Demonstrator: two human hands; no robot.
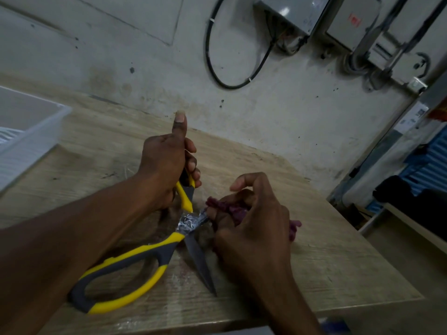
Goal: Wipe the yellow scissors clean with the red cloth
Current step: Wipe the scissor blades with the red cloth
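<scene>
A wooden counter (314, 250) runs along a stained wall, a white tray (29, 141) at its far left. On it the yellow scissors (150, 252) lie splayed wide open, one blade pointing toward us. The left hand (167, 165) grips the upper handle, thumb straight up. The right hand (251, 226) curls round the bunched red cloth (227, 206), which looks purplish in this dim light, pressed at the pivot.
</scene>
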